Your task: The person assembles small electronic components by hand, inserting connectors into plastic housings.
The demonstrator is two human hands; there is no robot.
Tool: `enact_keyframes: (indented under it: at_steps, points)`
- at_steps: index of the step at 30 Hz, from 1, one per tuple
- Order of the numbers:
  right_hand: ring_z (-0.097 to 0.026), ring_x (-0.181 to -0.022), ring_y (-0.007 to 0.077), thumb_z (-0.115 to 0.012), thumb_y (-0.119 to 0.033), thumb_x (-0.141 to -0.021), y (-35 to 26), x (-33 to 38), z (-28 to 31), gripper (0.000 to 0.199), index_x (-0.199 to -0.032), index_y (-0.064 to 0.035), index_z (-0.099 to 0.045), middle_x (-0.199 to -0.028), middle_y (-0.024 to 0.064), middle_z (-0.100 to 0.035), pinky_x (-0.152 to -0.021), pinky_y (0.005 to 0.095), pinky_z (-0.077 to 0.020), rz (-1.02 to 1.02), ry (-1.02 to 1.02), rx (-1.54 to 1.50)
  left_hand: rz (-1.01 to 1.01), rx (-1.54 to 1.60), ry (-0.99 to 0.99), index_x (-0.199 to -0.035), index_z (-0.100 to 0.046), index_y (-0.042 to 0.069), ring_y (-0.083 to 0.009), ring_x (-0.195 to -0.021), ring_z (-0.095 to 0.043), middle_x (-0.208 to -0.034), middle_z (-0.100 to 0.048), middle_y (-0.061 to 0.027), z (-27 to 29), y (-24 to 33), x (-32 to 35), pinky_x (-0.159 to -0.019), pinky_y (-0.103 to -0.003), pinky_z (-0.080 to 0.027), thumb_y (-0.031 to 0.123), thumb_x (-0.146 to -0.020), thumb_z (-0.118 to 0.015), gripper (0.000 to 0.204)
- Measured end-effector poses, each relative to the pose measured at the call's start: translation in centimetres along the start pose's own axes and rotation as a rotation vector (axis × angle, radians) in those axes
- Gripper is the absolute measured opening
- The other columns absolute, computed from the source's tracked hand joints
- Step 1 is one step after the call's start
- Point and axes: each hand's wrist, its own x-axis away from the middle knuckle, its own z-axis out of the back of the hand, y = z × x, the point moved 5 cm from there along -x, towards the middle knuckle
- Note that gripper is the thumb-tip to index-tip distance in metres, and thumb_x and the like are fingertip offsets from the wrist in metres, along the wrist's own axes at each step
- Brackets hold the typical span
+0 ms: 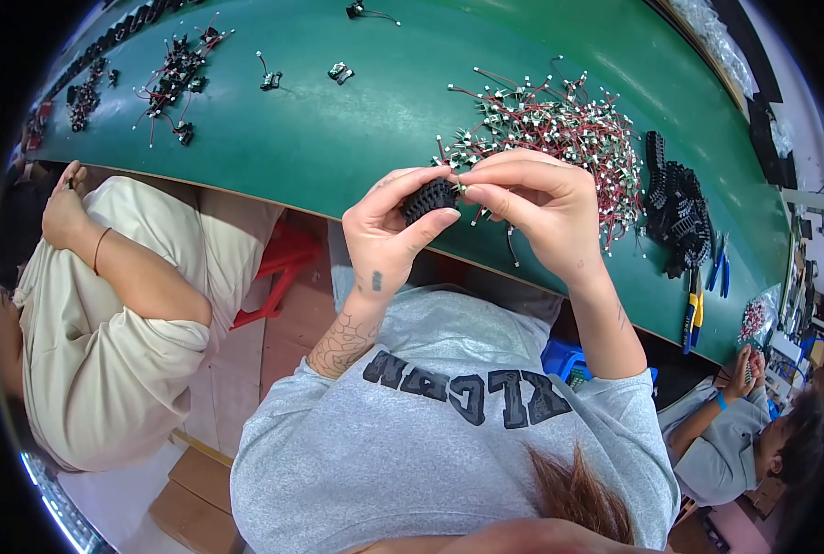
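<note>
Over the near edge of the green table [338, 120], my left hand [382, 217] grips a black ribbed plastic piece [428, 201] between thumb and fingers. My right hand [548, 205] is closed in a pinch at that piece's right end, on a small pale-green and white part [459, 187]. The fingers partly hide this small part, and I cannot tell whether it sits inside the black piece. Just beyond my right hand spreads a heap of small white connectors with red and black wires [559, 125].
Black ribbed strips [679, 217] lie right of the heap, near yellow-and-blue pliers [692, 319] and a blue-handled tool [724, 268]. Black wired assemblies [179, 74] lie at the far left. One person [126, 305] sits at my left, another [730, 443] at the lower right.
</note>
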Motion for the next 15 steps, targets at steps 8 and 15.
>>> enact_keyframes:
  at_steps: [8,15]
  points:
    - [-0.051,-0.066,0.0078,-0.072,0.000,-0.076,0.2,0.0,-0.1,0.012,-0.087,-0.0037,-0.074,-0.087,0.0046,-0.064,-0.052,0.0184,-0.0367,0.038,0.017,-0.008,-0.028,-0.056,-0.001,-0.109,-0.065,-0.001,-0.0178,-0.092,-0.059,-0.105,-0.063,-0.0119,-0.2,0.3,0.1,-0.085,-0.027,-0.048,-0.007,-0.070,-0.073,0.040]
    - [-0.053,-0.070,0.0093,-0.069,0.004,-0.077,-1.2,0.6,-0.5,0.012,-0.087,-0.0024,-0.073,-0.088,0.0062,-0.062,-0.057,0.0182,-0.0412,0.279,-0.087,0.368,-0.123,-0.252,0.007,-0.107,-0.067,0.001,-0.0165,-0.088,-0.060,-0.102,-0.064,-0.0110,-0.4,0.6,0.5,-0.080,-0.026,-0.049,-0.004,-0.069,-0.075,0.039]
